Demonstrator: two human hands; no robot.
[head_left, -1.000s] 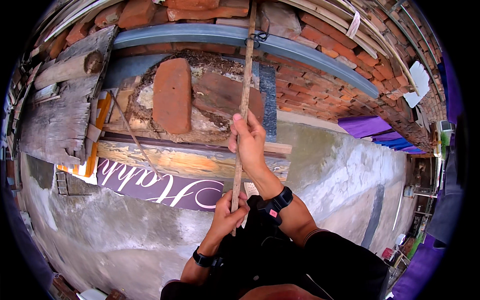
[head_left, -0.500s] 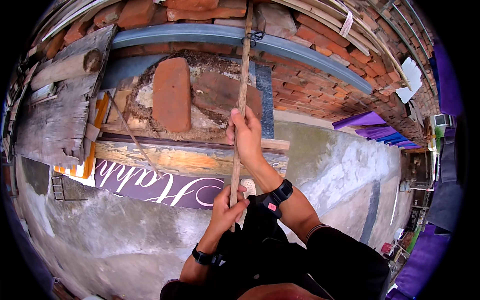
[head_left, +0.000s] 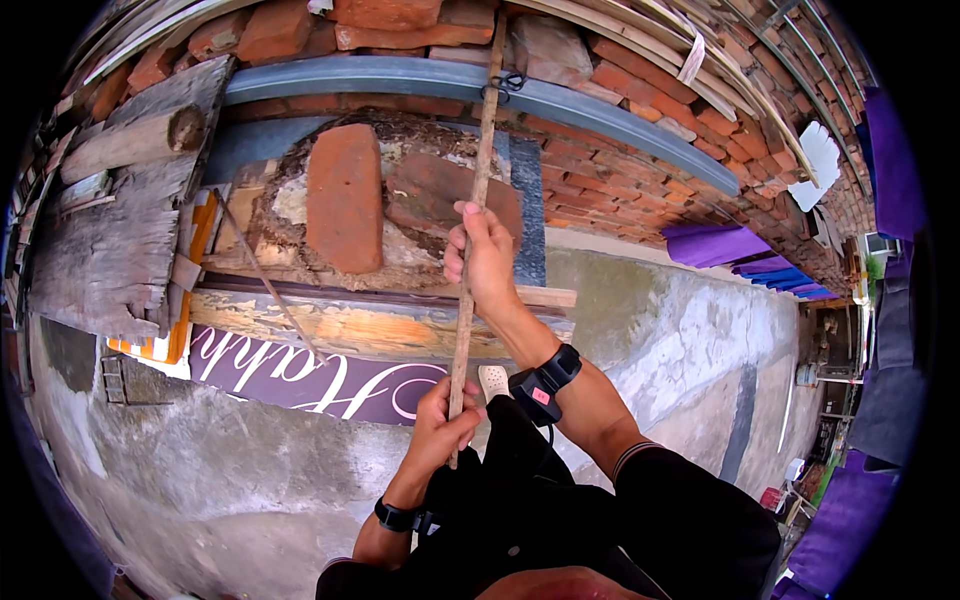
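A long, thin wooden stick (head_left: 483, 165) runs from near my body up and away toward the brick wall. My left hand (head_left: 441, 425) is closed around its near end. Farther along, my right hand (head_left: 484, 255) grips the same stick, thumb pointing up its length. Dark cord or wire (head_left: 508, 84) is looped at the stick's far part, close to a grey metal bar (head_left: 400, 78). Beneath the stick lie two red bricks, one upright-looking block (head_left: 345, 198) to the left and a darker one (head_left: 430, 190) partly behind the stick and my right hand.
A weathered wooden beam (head_left: 350, 322) edges the pile, above a purple printed banner (head_left: 290, 372). On the left, a log (head_left: 135, 140) rests on worn boards (head_left: 110, 240). Stacked bricks (head_left: 640, 170) form the far wall; purple cloths (head_left: 715, 246) hang at right. Concrete floor (head_left: 230, 480) lies below.
The stick's near end and both hands have shifted slightly left. More of the pale shoe shows beside the stick. Both hands keep their grip.
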